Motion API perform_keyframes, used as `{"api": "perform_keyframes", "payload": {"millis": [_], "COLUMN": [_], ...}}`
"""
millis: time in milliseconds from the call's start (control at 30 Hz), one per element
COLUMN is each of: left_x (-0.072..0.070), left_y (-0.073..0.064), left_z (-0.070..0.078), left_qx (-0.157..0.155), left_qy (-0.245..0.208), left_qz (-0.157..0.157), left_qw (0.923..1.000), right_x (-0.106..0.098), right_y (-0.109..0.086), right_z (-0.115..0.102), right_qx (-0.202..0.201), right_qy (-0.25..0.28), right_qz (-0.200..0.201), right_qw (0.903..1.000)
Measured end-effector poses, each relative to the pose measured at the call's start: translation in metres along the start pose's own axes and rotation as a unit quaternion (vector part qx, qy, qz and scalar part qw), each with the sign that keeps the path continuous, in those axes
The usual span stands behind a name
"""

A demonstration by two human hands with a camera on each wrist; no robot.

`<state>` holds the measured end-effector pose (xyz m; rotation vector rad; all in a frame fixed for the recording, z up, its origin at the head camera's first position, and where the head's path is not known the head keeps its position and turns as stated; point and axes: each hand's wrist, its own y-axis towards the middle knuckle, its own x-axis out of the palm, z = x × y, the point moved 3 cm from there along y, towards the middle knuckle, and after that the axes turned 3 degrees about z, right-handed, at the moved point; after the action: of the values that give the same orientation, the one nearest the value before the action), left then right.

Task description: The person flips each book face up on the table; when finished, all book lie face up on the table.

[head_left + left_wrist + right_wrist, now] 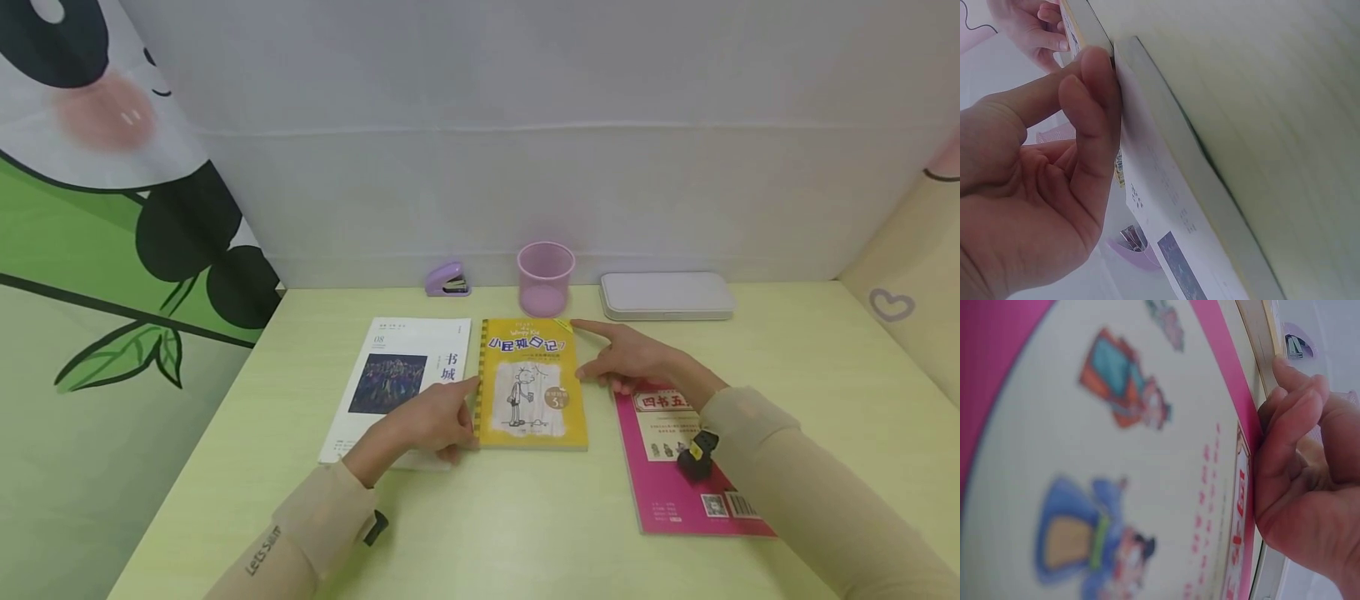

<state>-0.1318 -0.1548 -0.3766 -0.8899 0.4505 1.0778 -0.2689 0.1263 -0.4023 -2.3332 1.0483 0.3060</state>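
Note:
A yellow comic book (531, 396) with a cartoon figure on its cover lies flat in the middle of the table. My left hand (429, 423) touches its left edge, index finger higher up and thumb lower down. Opposite, my right hand (636, 357) has its index fingertip at the top right corner and its thumb at the right edge. Under my left hand is a white book (386, 385) with a dark picture. A magenta book (663, 504) lies below my right hand and forearm, partly covered; its illustrated cover (1141, 456) fills the right wrist view.
Along the back stand a purple stapler (447, 281), a pink mesh cup (545, 279) and a white flat case (667, 296). A white curtain (480, 183) hangs behind the table (525, 533). Printed cloth (112, 350) borders the left side.

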Motion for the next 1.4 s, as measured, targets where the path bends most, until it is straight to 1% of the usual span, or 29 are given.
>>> {"api": "perform_keyframes", "payload": {"millis": [167, 400, 500, 667, 800, 867, 967, 1067, 1200, 1267, 1400], "left_x": [0.000, -0.003, -0.006, -0.009, -0.007, -0.005, -0.001, 0.005, 0.013, 0.016, 0.024], "left_y": [0.001, 0.001, 0.000, -0.001, -0.001, -0.002, -0.003, -0.005, -0.007, -0.009, -0.010], "left_z": [0.002, 0.004, 0.007, 0.018, 0.031, 0.038, 0.046, 0.050, 0.054, 0.056, 0.061], "left_qx": [0.000, 0.003, 0.015, 0.046, 0.076, 0.091, 0.103, 0.112, 0.133, 0.136, 0.133], "left_qy": [0.000, -0.006, -0.003, 0.027, 0.050, 0.059, 0.058, 0.047, 0.033, 0.029, 0.028], "left_qz": [-0.002, -0.009, -0.002, 0.018, 0.024, 0.025, 0.023, 0.022, 0.013, 0.009, 0.005], "left_qw": [1.0000, 0.9999, 0.9999, 0.9984, 0.9955, 0.9938, 0.9927, 0.9924, 0.9904, 0.9902, 0.9907], "right_x": [-0.001, -0.004, -0.011, -0.029, -0.044, -0.050, -0.056, -0.062, -0.068, -0.069, -0.072], "right_y": [-0.002, -0.005, -0.010, -0.030, -0.052, -0.061, -0.072, -0.076, -0.082, -0.085, -0.088], "right_z": [0.001, 0.003, 0.001, -0.005, -0.004, 0.000, 0.011, 0.024, 0.040, 0.046, 0.057], "right_qx": [0.003, 0.009, 0.006, -0.002, -0.005, -0.003, -0.006, -0.006, 0.014, 0.022, 0.023], "right_qy": [-0.007, 0.005, -0.001, -0.018, -0.025, -0.021, -0.012, -0.013, -0.021, -0.022, -0.020], "right_qz": [0.005, 0.006, 0.020, 0.055, 0.082, 0.092, 0.104, 0.111, 0.125, 0.129, 0.135], "right_qw": [1.0000, 0.9999, 0.9998, 0.9983, 0.9963, 0.9955, 0.9945, 0.9937, 0.9918, 0.9911, 0.9904]}}
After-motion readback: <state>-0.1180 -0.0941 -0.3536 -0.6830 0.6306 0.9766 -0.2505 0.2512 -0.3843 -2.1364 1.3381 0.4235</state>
